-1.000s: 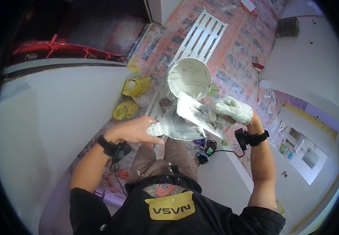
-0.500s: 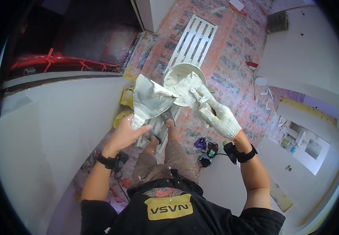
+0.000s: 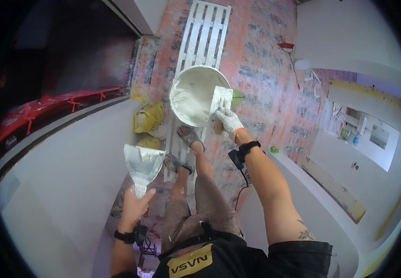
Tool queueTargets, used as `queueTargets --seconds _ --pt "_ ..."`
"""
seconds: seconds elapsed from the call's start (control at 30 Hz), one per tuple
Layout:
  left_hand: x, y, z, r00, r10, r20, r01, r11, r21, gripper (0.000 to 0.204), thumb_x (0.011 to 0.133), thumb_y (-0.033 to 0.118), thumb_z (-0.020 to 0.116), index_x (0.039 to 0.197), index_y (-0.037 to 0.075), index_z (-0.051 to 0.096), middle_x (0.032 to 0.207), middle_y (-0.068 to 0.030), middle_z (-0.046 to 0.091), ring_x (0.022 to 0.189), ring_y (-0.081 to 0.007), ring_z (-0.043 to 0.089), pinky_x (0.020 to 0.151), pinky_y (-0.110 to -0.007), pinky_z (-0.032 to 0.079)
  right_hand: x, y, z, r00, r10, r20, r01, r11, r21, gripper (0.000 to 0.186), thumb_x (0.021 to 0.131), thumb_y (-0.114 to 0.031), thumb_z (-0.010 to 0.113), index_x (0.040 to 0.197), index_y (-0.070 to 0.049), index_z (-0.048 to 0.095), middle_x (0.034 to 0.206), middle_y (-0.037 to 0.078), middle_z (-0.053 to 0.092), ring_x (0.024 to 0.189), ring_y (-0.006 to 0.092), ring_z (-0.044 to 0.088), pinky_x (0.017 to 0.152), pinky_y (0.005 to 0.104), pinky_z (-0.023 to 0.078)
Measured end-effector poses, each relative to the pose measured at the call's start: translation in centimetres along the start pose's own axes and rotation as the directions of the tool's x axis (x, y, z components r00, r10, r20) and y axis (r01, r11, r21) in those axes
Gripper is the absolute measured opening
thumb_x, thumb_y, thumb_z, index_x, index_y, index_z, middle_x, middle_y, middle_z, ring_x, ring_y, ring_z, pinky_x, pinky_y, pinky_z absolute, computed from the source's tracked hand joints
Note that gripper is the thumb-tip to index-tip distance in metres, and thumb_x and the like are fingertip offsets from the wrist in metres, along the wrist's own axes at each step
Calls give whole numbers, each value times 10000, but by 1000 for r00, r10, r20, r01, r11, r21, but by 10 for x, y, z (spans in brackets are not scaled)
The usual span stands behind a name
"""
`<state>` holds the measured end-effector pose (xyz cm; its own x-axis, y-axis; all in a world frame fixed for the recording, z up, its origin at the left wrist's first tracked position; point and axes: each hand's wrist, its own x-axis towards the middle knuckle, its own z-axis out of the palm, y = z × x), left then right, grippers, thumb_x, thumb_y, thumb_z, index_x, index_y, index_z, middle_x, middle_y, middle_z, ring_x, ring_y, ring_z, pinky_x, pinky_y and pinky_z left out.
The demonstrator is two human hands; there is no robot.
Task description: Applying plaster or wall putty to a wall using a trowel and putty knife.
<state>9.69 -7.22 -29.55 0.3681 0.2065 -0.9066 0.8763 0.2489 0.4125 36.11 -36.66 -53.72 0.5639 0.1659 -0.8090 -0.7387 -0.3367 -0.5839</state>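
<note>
My bare left hand (image 3: 134, 206) is closed round the neck of a wide putty knife (image 3: 144, 162). Its blade is smeared with white and points away from me. White filler coats the inside of a round bucket (image 3: 173, 95), which stands ahead on a slatted bench. My right hand (image 3: 228, 119), in a white knit glove with an orange cuff, grips a flat trowel (image 3: 222, 96) with a wooden handle. The trowel overlaps the bucket's right rim in the picture; whether it touches is unclear. White filler covers its face.
The slatted white bench (image 3: 205, 32) runs away from me, my sandalled feet near its close end. Yellow bags (image 3: 148, 118) lie to the left by a white wall (image 3: 66, 171). A window opening with red film is far left. A red dustpan (image 3: 286, 47) lies ahead right.
Earlier the trowel bore a thick load of filler beside the putty knife. Now the tools are apart, the knife nearer me and left, and the trowel carries less. The whole view has shifted.
</note>
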Motion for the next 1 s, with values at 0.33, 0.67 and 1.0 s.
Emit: queueTargets --seconds 0.33,0.67,1.0 --pt "30 -33 24 997 -71 -36 77 970 232 291 889 207 766 1047 9 624 721 17 606 527 -56 506 479 -258 391 63 -11 36 989 -122 79 118 992 45 256 939 -236 679 1102 -42 643 945 46 658 818 147 610 772 310 521" --pt "38 -43 26 1000 -14 -13 17 975 223 319 877 164 771 1117 20 619 771 14 605 579 -59 499 520 -255 396 63 -15 126 940 -280 193 334 872 -359 600 909 -331 654 1416 -50 501 1386 259 558 1157 348 597 997 408 458" --pt "45 -50 29 981 -189 -39 192 972 132 254 881 131 765 1062 17 629 668 41 569 506 -42 473 456 -250 360 76 16 -13 975 -140 -172 120 985 -122 588 928 -290 675 1433 -55 485 959 99 670 800 148 627 702 320 532"
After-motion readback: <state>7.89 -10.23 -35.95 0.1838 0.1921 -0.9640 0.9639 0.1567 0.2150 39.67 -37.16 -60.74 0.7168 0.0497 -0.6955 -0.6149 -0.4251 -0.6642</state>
